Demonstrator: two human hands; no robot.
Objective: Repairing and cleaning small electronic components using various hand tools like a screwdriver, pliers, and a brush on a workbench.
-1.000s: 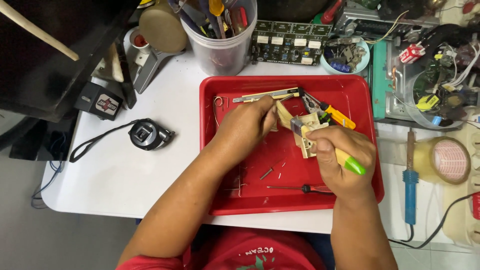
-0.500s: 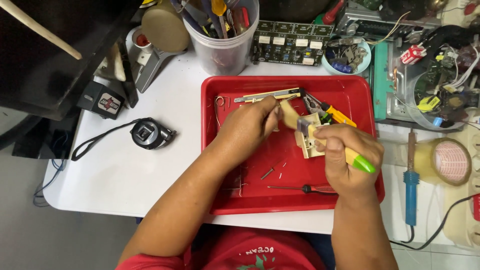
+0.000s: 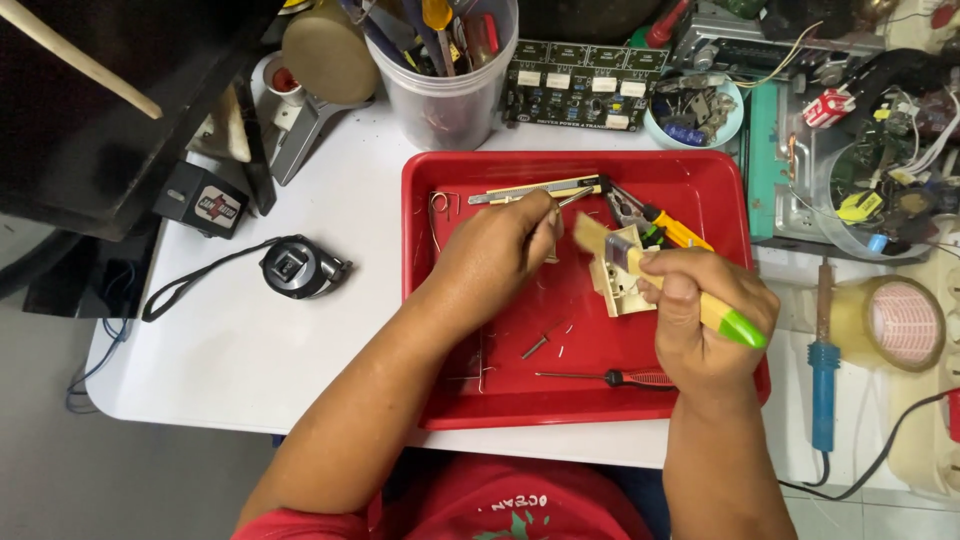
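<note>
Bench: white table (image 3: 300, 350), crowded along its far and right edges with electronics parts, a circuit board (image 3: 585, 85) and a clear tub (image 3: 445, 70) of tools.
Tray: red tray (image 3: 720, 180) in the middle of the table, holding the work and the loose tools.
Outside the tray: tape measure (image 3: 295, 267) with a black strap to the left; blue soldering iron (image 3: 822, 370) and tape roll (image 3: 905, 322) to the right.
Left hand: left hand (image 3: 490, 255) over the tray's upper middle, fingers pinched narrow on something small and metallic; what it is I cannot tell.
Right hand: right hand (image 3: 705, 320) closed around a brush (image 3: 690, 295) with a wooden handle and green end, bristle end pointing up-left.
Part: beige plastic part (image 3: 618, 285) lying in the tray just under the brush and touching the right hand's fingers, between the two hands.
Look of the part: small, boxy, pale cream, open-faced with thin walls; inner detail too small to read.
Progress: judging by the scraps and screw-like bits (image 3: 540, 345) strewn on the tray floor, the part seems already opened or stripped; cleaning with the brush looks under way, and nothing shows it put back together.
Idle tools: utility knife (image 3: 535, 192) at the tray's top, yellow-handled pliers (image 3: 660, 222) beside it, a thin screwdriver (image 3: 610, 377) near the front edge, all lying untouched.
</note>
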